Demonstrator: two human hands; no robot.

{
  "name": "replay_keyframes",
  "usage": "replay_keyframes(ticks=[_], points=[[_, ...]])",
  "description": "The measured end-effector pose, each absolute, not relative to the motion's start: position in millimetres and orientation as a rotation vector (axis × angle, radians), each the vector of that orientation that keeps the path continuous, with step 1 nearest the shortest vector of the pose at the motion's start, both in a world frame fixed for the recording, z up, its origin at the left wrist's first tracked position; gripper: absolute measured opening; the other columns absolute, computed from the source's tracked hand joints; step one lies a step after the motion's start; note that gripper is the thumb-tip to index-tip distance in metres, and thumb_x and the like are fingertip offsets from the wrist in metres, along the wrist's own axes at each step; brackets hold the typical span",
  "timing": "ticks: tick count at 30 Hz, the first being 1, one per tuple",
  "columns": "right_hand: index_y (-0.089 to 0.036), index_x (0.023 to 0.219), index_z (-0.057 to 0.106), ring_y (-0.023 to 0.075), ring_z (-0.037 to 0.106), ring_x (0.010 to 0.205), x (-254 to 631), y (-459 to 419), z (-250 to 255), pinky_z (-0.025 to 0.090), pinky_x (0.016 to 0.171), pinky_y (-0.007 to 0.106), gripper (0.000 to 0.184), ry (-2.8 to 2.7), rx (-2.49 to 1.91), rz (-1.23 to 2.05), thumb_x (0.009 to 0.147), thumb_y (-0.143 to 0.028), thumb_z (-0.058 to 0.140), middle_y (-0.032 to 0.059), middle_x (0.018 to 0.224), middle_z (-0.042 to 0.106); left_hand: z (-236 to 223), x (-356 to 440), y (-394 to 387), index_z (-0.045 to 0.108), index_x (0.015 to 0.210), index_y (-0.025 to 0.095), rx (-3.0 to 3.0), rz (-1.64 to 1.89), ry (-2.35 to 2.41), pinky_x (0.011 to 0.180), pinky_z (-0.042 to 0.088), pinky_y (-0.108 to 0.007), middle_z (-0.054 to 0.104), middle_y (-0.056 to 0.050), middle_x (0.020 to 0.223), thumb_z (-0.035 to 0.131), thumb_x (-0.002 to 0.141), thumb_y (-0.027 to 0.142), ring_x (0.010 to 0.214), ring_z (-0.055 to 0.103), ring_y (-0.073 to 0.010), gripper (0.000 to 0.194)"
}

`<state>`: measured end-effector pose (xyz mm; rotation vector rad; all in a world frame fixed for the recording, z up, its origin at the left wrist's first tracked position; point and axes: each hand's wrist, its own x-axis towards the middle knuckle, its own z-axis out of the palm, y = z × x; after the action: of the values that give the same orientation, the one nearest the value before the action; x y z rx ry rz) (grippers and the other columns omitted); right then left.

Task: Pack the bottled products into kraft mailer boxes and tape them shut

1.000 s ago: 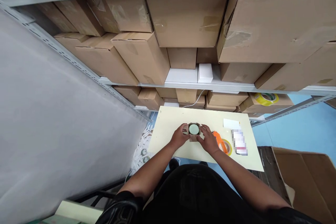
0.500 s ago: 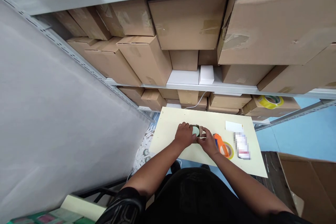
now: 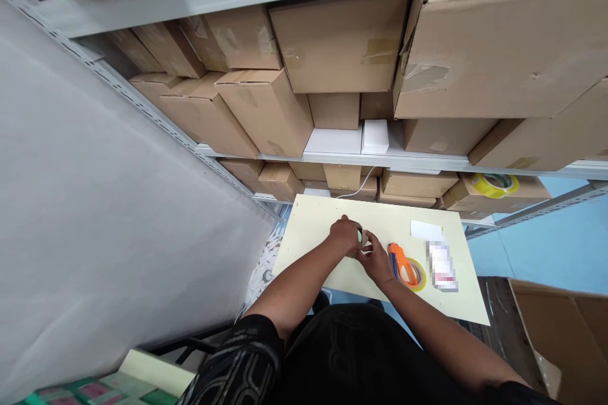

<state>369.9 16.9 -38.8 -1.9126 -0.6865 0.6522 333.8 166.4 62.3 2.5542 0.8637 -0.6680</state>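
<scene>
A small brown cardboard box [image 3: 365, 238] stands on the pale yellow tabletop [image 3: 308, 212], largely covered by both hands. Inside it, a sliver of a round, pale green object [image 3: 360, 236] shows between them. My left hand [image 3: 346, 235] is closed over the left and top of the box, its fingers bent and partly hidden. On the other side, my right hand [image 3: 374, 258] grips the box's right edge between thumb and fingers. Just right of that hand lies an orange tape dispenser [image 3: 400, 262] with a roll of clear yellowish tape [image 3: 418, 275].
A white card [image 3: 426, 230] and a blurred-out flat item [image 3: 441, 266] lie at the table's right. Behind stands a grey shelf [image 3: 427, 161] packed with cardboard boxes [image 3: 342, 44], a yellow tape roll [image 3: 494, 185] among them. A white wall [image 3: 118, 202] rises on the left; an opened carton [image 3: 560, 323] is at right.
My left hand has shifted right across the box, so it covers most of the round green object that showed before. My right hand stays at the box's right edge.
</scene>
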Motion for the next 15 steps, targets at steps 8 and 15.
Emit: replay_keyframes(ticks=[8, 15], points=[[-0.024, 0.144, 0.047, 0.0246, 0.073, 0.082, 365.2, 23.7, -33.9, 0.057, 0.073, 0.036, 0.069, -0.698, -2.006, 0.666, 0.078, -0.032, 0.066, 0.0037, 0.095, 0.074, 103.8, 314.3, 160.4, 0.069, 0.114, 0.017, 2.590, -0.485, 0.873, 0.086, 0.055, -0.043, 0.072, -0.018, 0.111, 0.074, 0.074, 0.053, 0.104, 0.070, -0.0367, 0.054], [-0.023, 0.147, 0.047, 0.0236, 0.069, 0.084, 364.0, 29.9, -31.7, 0.054, 0.076, 0.037, 0.070, -0.738, -2.045, 0.590, 0.081, -0.038, 0.064, 0.0033, 0.096, 0.071, 163.5, 250.2, 188.6, 0.062, 0.112, 0.015, 2.530, -0.057, 1.085, 0.078, 0.052, -0.038, 0.074, -0.016, 0.100, 0.070, 0.077, 0.046, 0.092, 0.071, -0.0329, 0.047]])
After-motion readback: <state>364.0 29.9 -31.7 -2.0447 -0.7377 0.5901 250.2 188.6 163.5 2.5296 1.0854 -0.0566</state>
